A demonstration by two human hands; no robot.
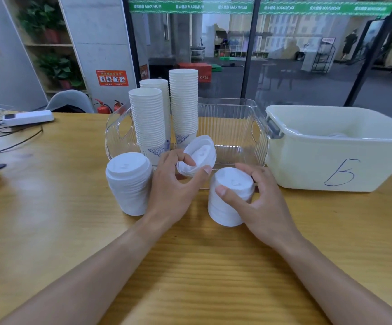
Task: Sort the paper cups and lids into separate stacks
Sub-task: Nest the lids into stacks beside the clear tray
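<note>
Pinching a tilted lid (196,155) clear, the left hand (173,184) lifts it — the right hand's (256,198) curled fingers (227,195) steadying the near stack of lids (230,202) on the table (190,266).

A big wooden table (49,207) filled the front of the room. A white power strip (28,117) and black wires (9,137) lay on its far left side. Behind the table stood a grey chair (69,100) and 2 red fire extinguishers (109,106). A grey wall (96,38) had an orange sign (112,78) on it. Green plants (49,43) sat on wooden shelves to the left. Big glass walls (296,55) with a green stripe (260,7) showed a grey floor beyond.
</note>
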